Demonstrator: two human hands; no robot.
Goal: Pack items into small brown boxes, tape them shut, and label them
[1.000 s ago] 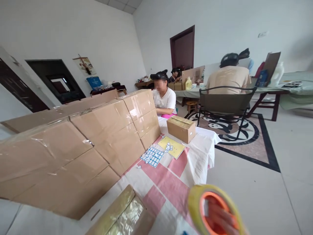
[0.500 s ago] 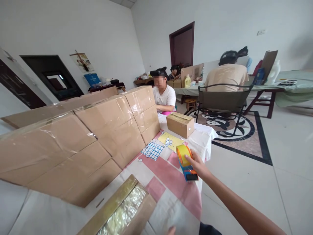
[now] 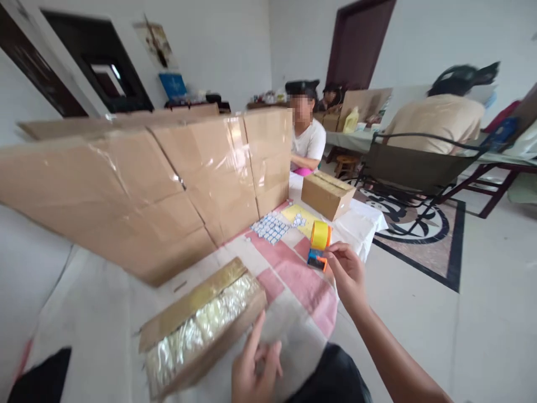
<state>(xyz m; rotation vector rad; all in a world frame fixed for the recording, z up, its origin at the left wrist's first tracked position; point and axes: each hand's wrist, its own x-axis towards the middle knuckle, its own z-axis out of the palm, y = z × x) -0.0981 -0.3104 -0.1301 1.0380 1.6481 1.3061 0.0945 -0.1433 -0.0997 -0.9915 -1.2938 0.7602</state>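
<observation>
A tape dispenser (image 3: 320, 236) with yellow tape and a blue and orange body stands on the cloth-covered table near its right edge. Beside it is my right hand (image 3: 347, 271), thumb and fingers apart; the fingertips are close to the dispenser's side, and whether they touch it I cannot tell. My left hand (image 3: 257, 364) is low in the view, index finger stretched out and the others loosely bent, with nothing in it. That finger points at the near end of a cardboard box (image 3: 201, 330) with shiny tape across its top.
A tall wall of taped cardboard (image 3: 201, 184) runs along the table's left side. Another closed box (image 3: 327, 193) sits farther back, near a yellow sheet (image 3: 308, 215) and a blue-gridded sheet (image 3: 271, 226). One person sits behind the table, others farther off; a chair (image 3: 419, 168) stands right.
My right hand has set the tape dispenser down farther from me and loosened its fingers. More of my left hand has come into view beside the near box. The view has tilted downward.
</observation>
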